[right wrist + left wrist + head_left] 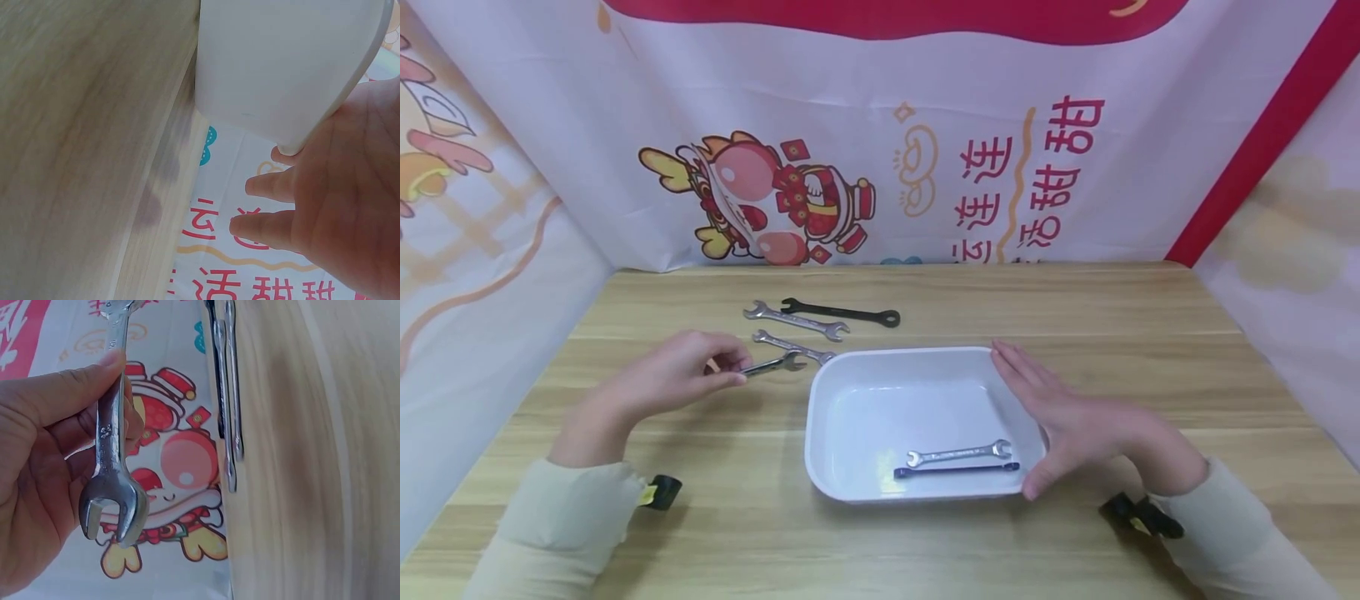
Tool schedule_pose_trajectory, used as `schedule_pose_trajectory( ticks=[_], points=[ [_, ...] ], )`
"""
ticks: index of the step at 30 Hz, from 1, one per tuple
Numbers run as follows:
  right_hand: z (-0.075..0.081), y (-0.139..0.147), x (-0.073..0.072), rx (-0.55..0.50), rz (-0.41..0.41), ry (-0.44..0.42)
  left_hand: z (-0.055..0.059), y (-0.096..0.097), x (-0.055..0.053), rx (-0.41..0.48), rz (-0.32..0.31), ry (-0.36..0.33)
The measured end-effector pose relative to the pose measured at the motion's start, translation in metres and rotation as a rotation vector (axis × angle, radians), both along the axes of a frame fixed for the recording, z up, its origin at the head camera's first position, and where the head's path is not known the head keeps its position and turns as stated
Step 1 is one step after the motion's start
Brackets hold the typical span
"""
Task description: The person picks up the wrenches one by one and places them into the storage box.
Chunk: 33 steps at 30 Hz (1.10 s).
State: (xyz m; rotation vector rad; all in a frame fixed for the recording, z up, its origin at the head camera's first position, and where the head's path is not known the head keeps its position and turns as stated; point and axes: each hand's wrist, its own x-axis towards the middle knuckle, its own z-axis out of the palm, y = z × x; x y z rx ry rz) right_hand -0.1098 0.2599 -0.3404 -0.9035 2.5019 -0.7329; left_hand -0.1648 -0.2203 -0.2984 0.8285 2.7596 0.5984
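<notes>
My left hand pinches a silver open-end wrench between thumb and fingers, left of a white tray. In the left wrist view this wrench crosses the fingers, one forked end pointing down. My right hand rests against the tray's right edge with fingers spread; the right wrist view shows these straight fingers beside the tray wall. Inside the tray, near its front, lie a silver wrench and a darker wrench.
Behind the left hand, a black wrench, a silver wrench and a smaller silver wrench lie on the wooden table. The smaller one reaches the tray's back left corner. A printed cloth hangs behind the table.
</notes>
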Motion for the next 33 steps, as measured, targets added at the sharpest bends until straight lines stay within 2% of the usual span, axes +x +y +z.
schedule_pose_trajectory(
  ticks=[4,15,19,25,33],
  points=[
    [0.001,0.0,0.0,0.007,0.01,0.011,0.006,0.008,0.003,0.012,-0.012,-0.01],
    [0.001,-0.001,0.0,0.012,0.006,0.007,0.012,0.033,0.009,0.059,-0.098,-0.054],
    [0.002,0.0,0.0,0.017,0.01,0.016,0.013,0.045,0.011,0.067,-0.146,-0.041],
    [0.002,0.0,0.0,0.025,0.014,0.025,0.013,0.062,0.012,0.13,-0.242,-0.03],
    [0.002,0.0,0.0,0.022,0.012,0.019,0.018,0.083,0.016,0.219,-0.317,-0.073]
  ],
)
